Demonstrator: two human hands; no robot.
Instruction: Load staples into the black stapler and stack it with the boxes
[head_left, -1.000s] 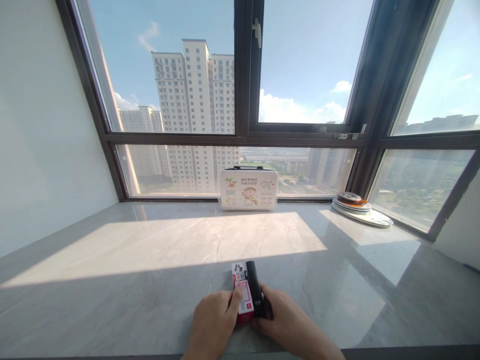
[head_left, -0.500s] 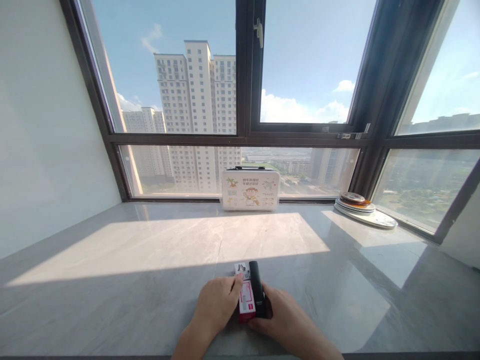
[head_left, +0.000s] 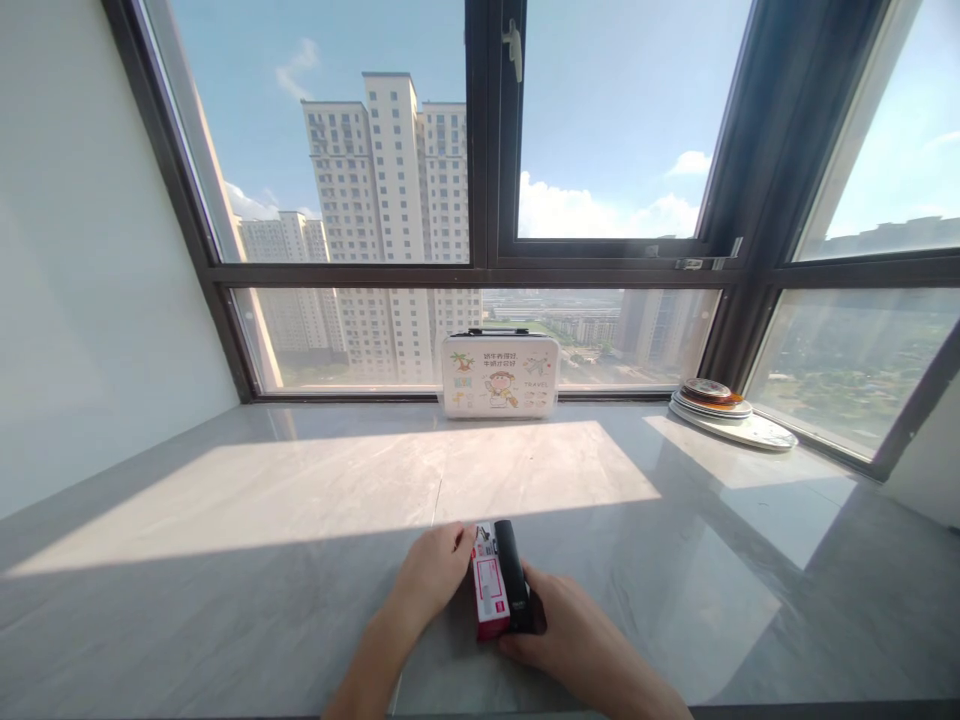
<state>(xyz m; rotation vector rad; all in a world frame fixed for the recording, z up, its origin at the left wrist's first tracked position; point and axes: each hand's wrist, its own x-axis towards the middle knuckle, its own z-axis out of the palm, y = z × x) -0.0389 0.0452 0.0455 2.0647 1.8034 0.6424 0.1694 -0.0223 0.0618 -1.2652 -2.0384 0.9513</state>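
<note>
A small white and pink-red box [head_left: 490, 590] with a picture printed at its far end lies on the marble-look sill. Along its right side is a black stapler [head_left: 512, 575], touching or nearly touching it. My right hand [head_left: 562, 625] is closed around the stapler's near end, thumb at the box's near right corner. At the box's far left corner is my left hand [head_left: 435, 568], fingers curled in a pinch on its edge. Those left fingertips are partly hidden.
A white cartoon-printed carry case [head_left: 500, 377] stands against the window at the back. Stacked plates or round trays [head_left: 731, 425] sit in the right corner. Dark window frames [head_left: 480, 274] bound the grey sill [head_left: 300, 500], with a wall on the left.
My left hand has slid away and to the left, its thumb moving off the box's top to its far left edge. My right hand stays on the stapler.
</note>
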